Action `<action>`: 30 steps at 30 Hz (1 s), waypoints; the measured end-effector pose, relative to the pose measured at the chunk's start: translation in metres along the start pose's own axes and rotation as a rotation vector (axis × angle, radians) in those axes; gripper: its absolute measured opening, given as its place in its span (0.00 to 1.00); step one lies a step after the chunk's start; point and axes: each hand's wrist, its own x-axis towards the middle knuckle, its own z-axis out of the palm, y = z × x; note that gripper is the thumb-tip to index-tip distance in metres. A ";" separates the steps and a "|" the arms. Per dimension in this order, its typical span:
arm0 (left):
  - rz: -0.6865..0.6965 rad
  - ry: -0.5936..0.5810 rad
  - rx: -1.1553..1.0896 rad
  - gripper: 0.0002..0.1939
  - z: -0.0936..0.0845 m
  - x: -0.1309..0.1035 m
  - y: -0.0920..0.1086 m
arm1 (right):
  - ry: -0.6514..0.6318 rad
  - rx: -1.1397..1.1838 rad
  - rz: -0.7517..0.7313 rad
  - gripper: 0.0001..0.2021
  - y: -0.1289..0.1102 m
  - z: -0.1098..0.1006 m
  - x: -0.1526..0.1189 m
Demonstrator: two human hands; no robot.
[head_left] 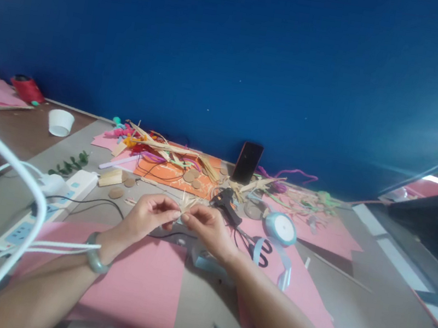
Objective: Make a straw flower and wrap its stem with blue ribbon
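The left wrist (108, 247) wears a smooth, rounded grey-green bangle (94, 260)

Your strands (184, 202): dry, fibrous, straw-like. Your bangle (97, 263): smooth, polished-looking. Your paper sheet (132, 289): matt. Power strip (82, 181): smooth plastic. Ribbon (285, 276): satiny.

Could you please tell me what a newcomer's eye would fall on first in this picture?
Probably the deep blue wall, which fills the upper half of the view. Next, perhaps, the left hand and right hand, close together near the middle, pinching pale, straw-like strands. Beyond them, a dark phone stands near the wall, right of a colourful heap of craft scraps.
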 end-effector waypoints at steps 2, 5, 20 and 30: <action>-0.013 0.013 0.013 0.11 -0.001 0.000 -0.001 | -0.005 0.003 -0.006 0.15 0.001 0.000 0.001; -0.047 0.002 0.010 0.13 -0.002 0.002 -0.003 | -0.019 0.021 -0.010 0.15 0.002 -0.001 0.001; -0.073 -0.015 -0.171 0.12 0.003 0.005 -0.002 | -0.052 0.045 -0.009 0.13 0.002 -0.003 0.000; 0.013 -0.055 -0.077 0.09 -0.001 0.004 -0.004 | 0.007 0.069 0.072 0.13 -0.005 0.003 -0.003</action>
